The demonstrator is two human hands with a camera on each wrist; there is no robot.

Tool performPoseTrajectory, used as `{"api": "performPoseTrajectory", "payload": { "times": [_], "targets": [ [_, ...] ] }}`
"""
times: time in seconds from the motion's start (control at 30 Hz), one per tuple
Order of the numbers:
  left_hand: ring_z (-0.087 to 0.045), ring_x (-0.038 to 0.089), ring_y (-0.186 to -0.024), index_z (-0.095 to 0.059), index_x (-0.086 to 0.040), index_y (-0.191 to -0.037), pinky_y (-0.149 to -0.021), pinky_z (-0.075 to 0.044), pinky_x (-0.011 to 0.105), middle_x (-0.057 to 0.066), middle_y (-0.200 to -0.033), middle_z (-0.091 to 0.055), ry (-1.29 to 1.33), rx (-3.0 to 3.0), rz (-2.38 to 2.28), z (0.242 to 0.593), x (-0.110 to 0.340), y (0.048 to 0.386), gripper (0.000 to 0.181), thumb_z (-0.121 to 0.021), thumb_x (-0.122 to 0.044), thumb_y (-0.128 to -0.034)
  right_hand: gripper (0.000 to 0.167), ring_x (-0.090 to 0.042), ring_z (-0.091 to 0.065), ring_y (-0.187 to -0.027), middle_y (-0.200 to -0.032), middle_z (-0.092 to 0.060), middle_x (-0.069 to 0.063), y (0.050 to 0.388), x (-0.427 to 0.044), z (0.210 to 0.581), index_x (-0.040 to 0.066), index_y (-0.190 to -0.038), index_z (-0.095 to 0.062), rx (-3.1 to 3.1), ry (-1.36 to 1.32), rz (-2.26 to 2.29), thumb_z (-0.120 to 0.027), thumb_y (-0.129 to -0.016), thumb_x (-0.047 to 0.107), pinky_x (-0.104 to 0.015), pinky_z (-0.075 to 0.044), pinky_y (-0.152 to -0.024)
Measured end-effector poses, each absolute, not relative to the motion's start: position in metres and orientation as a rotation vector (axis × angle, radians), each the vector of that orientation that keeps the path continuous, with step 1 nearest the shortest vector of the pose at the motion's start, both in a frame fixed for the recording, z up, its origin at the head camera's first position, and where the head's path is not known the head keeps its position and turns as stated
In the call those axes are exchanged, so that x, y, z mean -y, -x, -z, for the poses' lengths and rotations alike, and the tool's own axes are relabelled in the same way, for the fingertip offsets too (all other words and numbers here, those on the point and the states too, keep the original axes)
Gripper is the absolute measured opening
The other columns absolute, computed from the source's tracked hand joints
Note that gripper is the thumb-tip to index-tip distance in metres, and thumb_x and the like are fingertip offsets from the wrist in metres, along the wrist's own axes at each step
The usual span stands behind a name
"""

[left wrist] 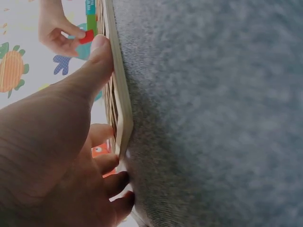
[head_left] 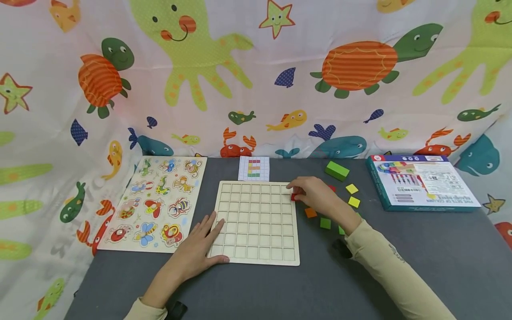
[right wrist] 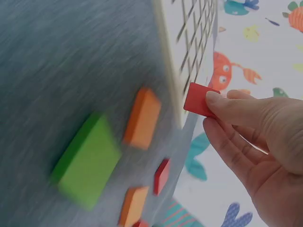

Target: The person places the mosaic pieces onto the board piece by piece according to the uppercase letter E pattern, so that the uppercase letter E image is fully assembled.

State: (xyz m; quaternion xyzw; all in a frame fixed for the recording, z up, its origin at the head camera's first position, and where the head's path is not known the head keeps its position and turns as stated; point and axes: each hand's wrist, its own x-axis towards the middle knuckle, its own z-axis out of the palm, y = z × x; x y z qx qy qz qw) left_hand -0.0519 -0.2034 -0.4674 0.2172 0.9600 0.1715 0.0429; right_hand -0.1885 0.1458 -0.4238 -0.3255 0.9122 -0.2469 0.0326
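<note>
Plainly, gridded wooden board [head_left: 256, 229] (head view): flat on the grey tabletop [head_left: 248, 291], its visible squares bare, a pattern card [head_left: 254, 169] just beyond its far edge.
Left hand [head_left: 196, 246] (head view): fingers spread, resting on the board's near-left edge, grasping nothing.
Right hand [head_left: 314, 192] (head view): fingertips drawn together on a red tile [head_left: 294, 197] at the board's right edge.
Loose pieces (head view): yellow tile [head_left: 352, 189], orange tile [head_left: 310, 213] and green tile [head_left: 325, 223] lie right of the board, around the right forearm.
Left thumb [left wrist: 100, 52] (left wrist view): against the board's edge; a lopsided push there could probably slide the board.
Red tile (right wrist view): pinched by one side, mostly exposed; whether it touches the board, I cannot tell. A loosened pinch could drop it, and a low-sweeping sleeve might scatter the pieces.
</note>
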Motion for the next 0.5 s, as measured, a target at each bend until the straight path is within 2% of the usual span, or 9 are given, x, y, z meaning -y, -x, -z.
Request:
{"api": "performPoseTrajectory", "payload": {
  "times": [0.27, 0.5],
  "targets": [
    [-0.021, 0.038, -0.146, -0.033, -0.009, -0.153, -0.116, -0.024, 0.052, 0.018, -0.161, -0.018, -0.649, -2.920, -0.518, 0.467, 0.204, 0.053, 0.098, -0.071, -0.060, -0.0791, 0.029, -0.018, -0.062, -0.083, -0.091, -0.067, -0.006, 0.195, -0.110, 0.429, 0.000, -0.115, -0.070, -2.633, 1.002, 1.039, -0.073, -0.085, -0.002, -0.033, -0.056, -0.077],
    [-0.019, 0.038, -0.147, -0.032, -0.009, -0.154, -0.117, -0.022, 0.052, 0.016, -0.162, -0.016, -0.630, -2.902, -0.529, 0.467, 0.204, 0.053, 0.099, -0.071, -0.060, -0.0790, 0.030, -0.016, -0.065, -0.083, -0.088, -0.069, -0.004, 0.207, -0.082, 0.447, -0.001, -0.114, -0.071, -2.421, 0.873, 1.363, -0.075, -0.085, 0.003, -0.030, -0.056, -0.079]
  ]
}}
